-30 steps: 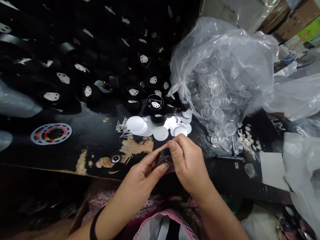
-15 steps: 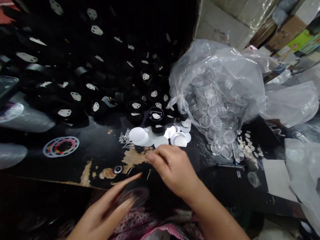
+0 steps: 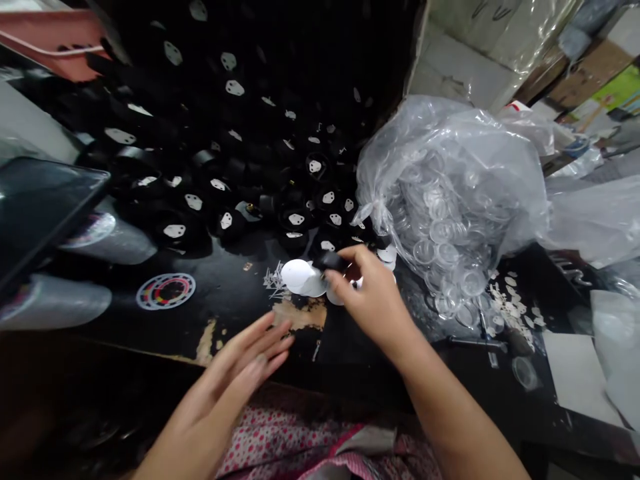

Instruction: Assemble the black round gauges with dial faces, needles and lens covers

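Observation:
My right hand grips a small black round housing between thumb and fingers, over the pile of white discs. Its fingers partly cover the discs. Several more black housings with white hole-punched plates crowd just behind it. My left hand hovers near the table's front edge, fingers stretched out and nothing in it. Beside the discs lies a heap of thin pale pins. One small metal piece rests on the table between the hands.
Printed ring dials lie at left, near stacks in clear sleeves and a dark tray. On the right stand a plastic bag of clear round covers, scattered small pale pieces, a screwdriver-like tool and a white card.
My right hand has moved up and forward and now holds a black housing. The blurred dark round thing that was at my left hand no longer shows there. The view has shifted left.

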{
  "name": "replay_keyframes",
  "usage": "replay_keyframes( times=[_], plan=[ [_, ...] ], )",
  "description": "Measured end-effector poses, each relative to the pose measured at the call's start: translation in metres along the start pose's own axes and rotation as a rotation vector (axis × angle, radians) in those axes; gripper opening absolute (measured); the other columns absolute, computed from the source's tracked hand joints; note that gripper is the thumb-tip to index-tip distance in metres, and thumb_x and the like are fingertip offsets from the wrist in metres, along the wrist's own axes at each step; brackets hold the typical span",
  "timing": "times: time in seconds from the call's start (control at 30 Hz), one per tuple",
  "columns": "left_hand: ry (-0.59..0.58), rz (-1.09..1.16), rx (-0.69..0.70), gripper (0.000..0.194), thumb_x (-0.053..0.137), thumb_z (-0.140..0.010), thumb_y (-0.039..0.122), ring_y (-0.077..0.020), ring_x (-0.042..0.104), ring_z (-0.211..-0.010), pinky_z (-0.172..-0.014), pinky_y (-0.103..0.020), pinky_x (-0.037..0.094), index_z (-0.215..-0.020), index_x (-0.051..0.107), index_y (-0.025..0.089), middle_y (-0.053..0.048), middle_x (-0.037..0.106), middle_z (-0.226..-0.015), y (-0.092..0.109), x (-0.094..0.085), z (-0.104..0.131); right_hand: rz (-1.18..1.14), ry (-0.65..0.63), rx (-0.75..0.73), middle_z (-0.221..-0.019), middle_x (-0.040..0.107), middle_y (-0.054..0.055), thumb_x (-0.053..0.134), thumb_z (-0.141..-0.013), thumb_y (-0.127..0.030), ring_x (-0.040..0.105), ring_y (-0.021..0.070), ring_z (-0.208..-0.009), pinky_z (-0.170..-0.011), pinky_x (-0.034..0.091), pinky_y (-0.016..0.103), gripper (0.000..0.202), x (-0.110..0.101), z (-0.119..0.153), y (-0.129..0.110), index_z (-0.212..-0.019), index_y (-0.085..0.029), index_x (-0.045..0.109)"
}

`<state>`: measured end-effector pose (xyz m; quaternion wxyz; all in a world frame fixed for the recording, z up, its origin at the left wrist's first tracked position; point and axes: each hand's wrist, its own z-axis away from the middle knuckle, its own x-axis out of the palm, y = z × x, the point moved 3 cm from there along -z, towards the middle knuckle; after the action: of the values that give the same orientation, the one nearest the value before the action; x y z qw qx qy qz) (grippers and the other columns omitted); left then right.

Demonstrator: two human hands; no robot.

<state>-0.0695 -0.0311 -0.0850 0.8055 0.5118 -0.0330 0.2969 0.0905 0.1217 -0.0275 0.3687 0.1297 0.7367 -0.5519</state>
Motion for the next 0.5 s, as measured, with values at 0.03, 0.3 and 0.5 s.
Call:
replay_keyframes(
  times=[0.03,0.3,0.5],
  plan=[
    [0.003,0.075,-0.054,0.044,0.073,-0.087,0.041,-0.0285,0.062,-0.128,-0.104,-0.034,0.054,-0.129,0.069,0.031,-0.004,0.068,-0.137,0.000,0.016,-0.006,0.032,-0.011,-0.068,-0.101,0.070,0.007,0.064,-0.092,-0.025,0.065,0.0201,-0.088,-0.079,0.051,0.034,0.020,0.005,0.013,-0.008,-0.110,-0.016,0.064],
    [0.018,0.214,-0.187,0.045,0.079,-0.080,0.042,-0.0283,0.061,-0.129,-0.096,-0.031,0.059,-0.123,0.069,0.031,-0.003,0.074,-0.127,0.004,0.044,-0.018,0.221,-0.059,-0.086,-0.112,0.069,0.010,0.059,-0.098,-0.031,0.064,0.0252,-0.109,-0.095,0.048,0.042,0.023,0.007,0.045,-0.005,-0.116,-0.020,0.068],
    [-0.064,0.162,-0.113,0.039,0.070,-0.089,0.047,-0.0269,0.063,-0.124,-0.091,-0.028,0.060,-0.121,0.070,0.024,-0.007,0.072,-0.129,0.007,0.040,-0.015,0.371,-0.119,0.107,-0.119,0.062,0.015,0.070,-0.089,-0.028,0.060,0.0311,-0.110,-0.095,0.047,0.050,0.035,-0.001,0.013,0.026,-0.120,-0.014,0.063]
  ],
)
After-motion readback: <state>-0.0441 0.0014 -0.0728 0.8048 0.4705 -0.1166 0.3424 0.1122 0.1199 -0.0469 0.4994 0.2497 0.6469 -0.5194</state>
